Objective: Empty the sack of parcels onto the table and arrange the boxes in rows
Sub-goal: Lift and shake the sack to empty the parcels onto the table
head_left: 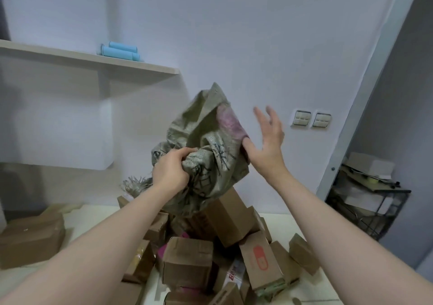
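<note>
A crumpled grey-green woven sack (206, 135) with dark print and a purple patch is lifted above the table. My left hand (172, 167) is clenched on a fold of the sack. My right hand (267, 140) is open with fingers spread, its thumb touching the sack's right edge. Below the sack lies a heap of several brown cardboard boxes (187, 261), tumbled at odd angles on the white table (304, 293). One box (260, 261) bears a red label. The sack's frayed mouth (136, 184) hangs down at the left.
A larger cardboard box (32, 236) sits at the table's left. A wall shelf (93, 58) with blue rolls (120, 51) is above left. A black wire rack (365, 201) with cardboard stands at the right beyond the table. Wall switches (310, 119) are behind.
</note>
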Tool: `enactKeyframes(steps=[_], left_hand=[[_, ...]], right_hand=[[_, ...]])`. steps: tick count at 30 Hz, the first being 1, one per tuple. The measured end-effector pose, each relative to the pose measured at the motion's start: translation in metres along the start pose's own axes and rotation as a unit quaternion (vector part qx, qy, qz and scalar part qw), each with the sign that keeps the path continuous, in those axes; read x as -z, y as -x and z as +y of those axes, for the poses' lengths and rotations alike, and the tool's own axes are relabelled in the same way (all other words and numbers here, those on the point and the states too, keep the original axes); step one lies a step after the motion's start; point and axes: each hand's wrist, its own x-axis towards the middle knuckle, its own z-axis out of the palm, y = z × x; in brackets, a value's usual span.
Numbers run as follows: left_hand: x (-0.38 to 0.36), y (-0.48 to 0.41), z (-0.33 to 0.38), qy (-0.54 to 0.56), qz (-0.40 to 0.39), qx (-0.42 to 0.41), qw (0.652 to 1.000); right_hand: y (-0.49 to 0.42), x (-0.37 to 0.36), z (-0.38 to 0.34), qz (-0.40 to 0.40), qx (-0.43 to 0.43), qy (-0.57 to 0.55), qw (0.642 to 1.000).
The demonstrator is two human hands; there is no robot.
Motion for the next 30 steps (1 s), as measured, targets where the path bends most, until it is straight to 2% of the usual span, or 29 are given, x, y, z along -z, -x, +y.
enactKeyframes(steps=[1, 2, 4, 6, 8, 10, 13, 15, 17, 20, 23, 24, 26, 27, 29, 30], left_hand=[[0.001, 0.001, -0.002, -0.002, -0.015, -0.017, 1.000], [0.002, 0.001, -0.003, 0.007, -0.033, -0.038, 0.999], [0.008, 0.004, -0.002, 0.090, -0.075, -0.067, 0.991], [0.014, 0.008, -0.003, 0.211, -0.115, -0.057, 0.969], [0.019, 0.012, -0.006, 0.313, -0.126, -0.030, 0.941], [0.019, 0.016, -0.010, 0.413, -0.101, 0.000, 0.905], [0.011, 0.013, -0.011, 0.494, 0.017, 0.099, 0.864], [0.000, 0.008, -0.011, 0.548, 0.061, 0.182, 0.814], [-0.014, 0.006, -0.011, 0.613, 0.060, 0.248, 0.748], [-0.029, 0.009, -0.004, 0.638, 0.045, 0.295, 0.710], [-0.038, 0.013, 0.010, 0.683, 0.127, 0.361, 0.622], [-0.040, 0.016, 0.014, 0.668, 0.158, 0.375, 0.623], [-0.043, 0.027, 0.017, 0.626, 0.198, 0.382, 0.650], [-0.042, 0.030, 0.016, 0.625, 0.208, 0.383, 0.648], [-0.041, 0.029, 0.005, 0.630, 0.194, 0.396, 0.640], [-0.038, 0.028, 0.001, 0.630, 0.154, 0.401, 0.646]], right_hand=[[-0.004, 0.000, 0.002, -0.047, 0.075, 0.066, 0.994], [-0.005, 0.001, 0.003, -0.108, 0.097, 0.134, 0.980], [-0.003, -0.004, 0.016, -0.226, 0.024, 0.234, 0.945], [0.003, -0.005, 0.018, -0.290, -0.101, 0.218, 0.926], [0.011, 0.001, 0.016, -0.317, -0.235, 0.075, 0.916], [0.023, 0.006, 0.020, -0.305, -0.354, -0.143, 0.872], [0.033, 0.001, 0.032, -0.316, -0.343, -0.325, 0.823], [0.032, -0.009, 0.032, -0.327, -0.346, -0.379, 0.794], [0.032, -0.018, 0.022, -0.319, -0.330, -0.365, 0.810], [0.039, -0.027, 0.002, -0.305, -0.347, -0.296, 0.836], [0.052, -0.044, -0.007, -0.268, -0.345, -0.340, 0.833], [0.056, -0.051, -0.010, -0.252, -0.346, -0.331, 0.841], [0.067, -0.067, -0.015, -0.240, -0.356, -0.298, 0.853], [0.074, -0.074, -0.017, -0.249, -0.364, -0.287, 0.851], [0.089, -0.088, -0.021, -0.275, -0.370, -0.279, 0.843], [0.096, -0.095, -0.019, -0.279, -0.366, -0.269, 0.846]])
